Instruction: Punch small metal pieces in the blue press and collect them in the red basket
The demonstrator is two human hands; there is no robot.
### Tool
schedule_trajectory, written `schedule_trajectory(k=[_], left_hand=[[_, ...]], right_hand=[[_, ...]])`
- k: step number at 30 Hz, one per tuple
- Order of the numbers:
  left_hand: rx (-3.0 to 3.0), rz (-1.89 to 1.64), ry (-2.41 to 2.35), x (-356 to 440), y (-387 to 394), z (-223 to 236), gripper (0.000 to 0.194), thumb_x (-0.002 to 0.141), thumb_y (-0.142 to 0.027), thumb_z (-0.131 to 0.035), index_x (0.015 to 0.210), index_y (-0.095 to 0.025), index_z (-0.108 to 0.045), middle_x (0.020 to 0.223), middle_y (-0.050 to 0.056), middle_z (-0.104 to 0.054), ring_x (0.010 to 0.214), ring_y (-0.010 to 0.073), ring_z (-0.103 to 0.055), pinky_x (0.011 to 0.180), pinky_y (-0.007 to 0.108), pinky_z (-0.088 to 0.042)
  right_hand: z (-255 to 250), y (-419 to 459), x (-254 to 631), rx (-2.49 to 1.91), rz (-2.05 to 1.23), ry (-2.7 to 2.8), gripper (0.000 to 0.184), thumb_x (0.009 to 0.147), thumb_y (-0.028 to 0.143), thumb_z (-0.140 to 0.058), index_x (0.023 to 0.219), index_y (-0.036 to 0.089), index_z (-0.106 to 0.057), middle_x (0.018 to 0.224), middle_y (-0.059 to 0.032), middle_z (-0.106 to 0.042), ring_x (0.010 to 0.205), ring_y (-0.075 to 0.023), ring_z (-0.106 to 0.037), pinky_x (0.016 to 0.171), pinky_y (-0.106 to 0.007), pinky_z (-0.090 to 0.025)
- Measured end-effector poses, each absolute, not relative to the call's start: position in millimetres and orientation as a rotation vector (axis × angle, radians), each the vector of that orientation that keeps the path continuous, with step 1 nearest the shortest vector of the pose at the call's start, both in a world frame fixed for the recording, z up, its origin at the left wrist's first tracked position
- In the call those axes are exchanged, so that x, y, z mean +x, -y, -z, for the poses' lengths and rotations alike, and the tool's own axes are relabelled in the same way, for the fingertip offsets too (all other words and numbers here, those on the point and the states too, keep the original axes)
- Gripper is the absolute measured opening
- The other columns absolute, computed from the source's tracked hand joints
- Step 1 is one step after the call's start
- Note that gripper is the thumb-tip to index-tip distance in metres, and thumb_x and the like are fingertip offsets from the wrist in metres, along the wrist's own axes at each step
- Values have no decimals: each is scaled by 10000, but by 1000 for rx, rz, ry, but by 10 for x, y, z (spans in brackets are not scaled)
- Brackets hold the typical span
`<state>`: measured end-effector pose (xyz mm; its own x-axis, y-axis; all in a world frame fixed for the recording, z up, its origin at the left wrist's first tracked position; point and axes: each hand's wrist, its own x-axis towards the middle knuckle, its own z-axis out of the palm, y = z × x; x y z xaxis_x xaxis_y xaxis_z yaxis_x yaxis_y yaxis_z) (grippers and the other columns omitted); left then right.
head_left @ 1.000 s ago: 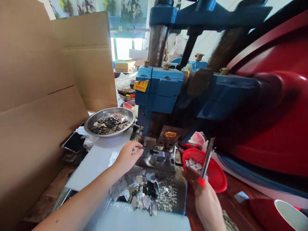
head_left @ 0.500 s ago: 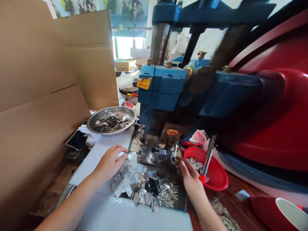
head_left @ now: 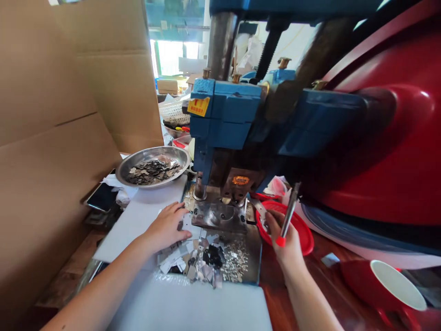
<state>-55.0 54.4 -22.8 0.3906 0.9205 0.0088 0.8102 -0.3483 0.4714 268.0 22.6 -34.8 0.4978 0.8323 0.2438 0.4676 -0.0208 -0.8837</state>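
Note:
My left hand rests at the left edge of the press's steel die base, fingers curled and pinched on a small silvery metal piece from the loose pile of metal pieces. My right hand is closed around a thin metal rod with a red tip, which stands tilted over the red plastic basket just right of the die. Above both hands stands the blue punch press.
A steel bowl of dark metal pieces sits behind my left hand on a white board. Cardboard sheets wall the left side, with a phone at their foot. A red cup stands at right below the red machine housing.
My left hand drew back from the die to the pile's left edge and curled on a piece. My right hand moved up toward the red basket with the rod.

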Motion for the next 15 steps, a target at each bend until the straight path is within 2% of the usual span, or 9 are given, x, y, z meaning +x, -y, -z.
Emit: schedule_trajectory(k=[2, 4, 6, 8, 12, 15], left_hand=[[2202, -517, -1489, -550, -502, 196, 372, 721, -388, -641, 1053, -220, -626, 1212, 84, -581, 1143, 285, -499, 970, 405, -375], [2071, -614, -1503, -534, -458, 143, 210, 782, -371, -561, 896, -214, -643, 962, 45, -649, 932, 233, -576, 827, 340, -431], [1887, -680, -1523, -499, -417, 85, 229, 809, -404, -517, 786, -206, -629, 758, 7, -626, 743, 192, -568, 679, 286, -420], [1712, -738, -1515, -442, -378, 33, 274, 804, -443, -521, 742, -197, -623, 669, -14, -592, 655, 167, -534, 599, 255, -377], [1397, -790, -1343, -277, -290, -22, 323, 783, -482, -546, 734, -177, -642, 542, -35, -525, 543, 132, -476, 535, 236, -331], [1082, -777, -1198, -147, -233, -8, 381, 764, -525, -552, 647, -166, -600, 518, -23, -551, 483, 110, -469, 511, 227, -339]], right_hand=[[374, -43, 2749, -1721, -388, 1108, 469, 752, 544, -522, 1012, 165, -613, 820, -72, -686, 755, -215, -623, 652, -314, -474], [395, 90, 2704, -1774, -390, 1288, 395, 761, 501, -522, 971, 188, -638, 887, -81, -687, 843, -231, -622, 732, -337, -478], [415, 145, 2584, -1755, -434, 1611, 282, 789, 440, -509, 863, 219, -668, 883, -64, -681, 865, -227, -611, 790, -353, -467], [433, 131, 2454, -1696, -433, 1879, 226, 820, 367, -489, 808, 240, -675, 865, -45, -671, 857, -216, -598, 811, -364, -457], [460, 41, 2320, -1698, -295, 2093, 182, 822, 260, -494, 763, 235, -665, 802, -42, -644, 822, -213, -578, 786, -367, -452], [444, 22, 2302, -1705, -234, 2144, 177, 819, 227, -492, 746, 229, -652, 780, -42, -632, 812, -210, -569, 768, -353, -447]])
